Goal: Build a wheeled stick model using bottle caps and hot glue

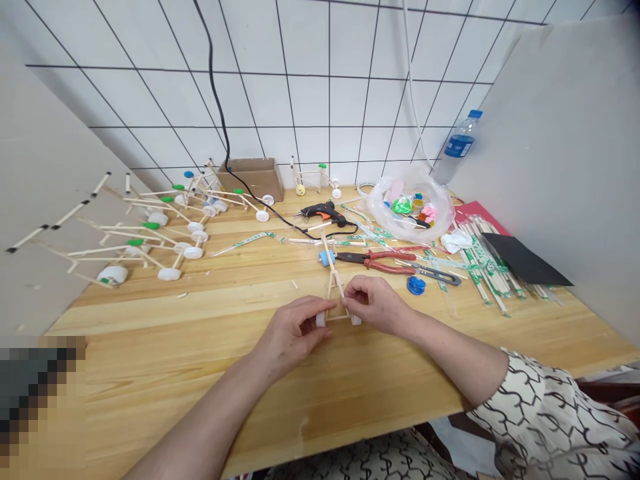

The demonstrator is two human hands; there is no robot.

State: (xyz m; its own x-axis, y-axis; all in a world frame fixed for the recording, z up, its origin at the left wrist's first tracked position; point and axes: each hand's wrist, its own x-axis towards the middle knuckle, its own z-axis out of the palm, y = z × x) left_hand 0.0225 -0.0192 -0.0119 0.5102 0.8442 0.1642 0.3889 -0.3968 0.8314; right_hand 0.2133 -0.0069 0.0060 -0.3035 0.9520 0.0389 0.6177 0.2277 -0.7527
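In front of me on the table is a small three-wheeled cart [335, 272] made of wooden sticks. It has a blue front wheel [327, 258] and a white wheel at each end of its rear axle. My left hand [287, 333] has its thumb and fingers around the left rear wheel [321, 319]. Pinched between the fingertips of my right hand [373, 303] is the right side stick, just above the right rear wheel [356, 320]. Red-handled pliers [383, 259] lie right beyond the cart, close to the blue wheel.
Several similar stick carts [145, 247] stand at left. Behind are a cardboard box [255, 179], a glue gun [323, 213] with its cord and a plastic bag [440, 223]. Rightward lie a utility knife [437, 273], a blue cap [416, 286], wrapped chopsticks [487, 267] and a bottle [457, 147].
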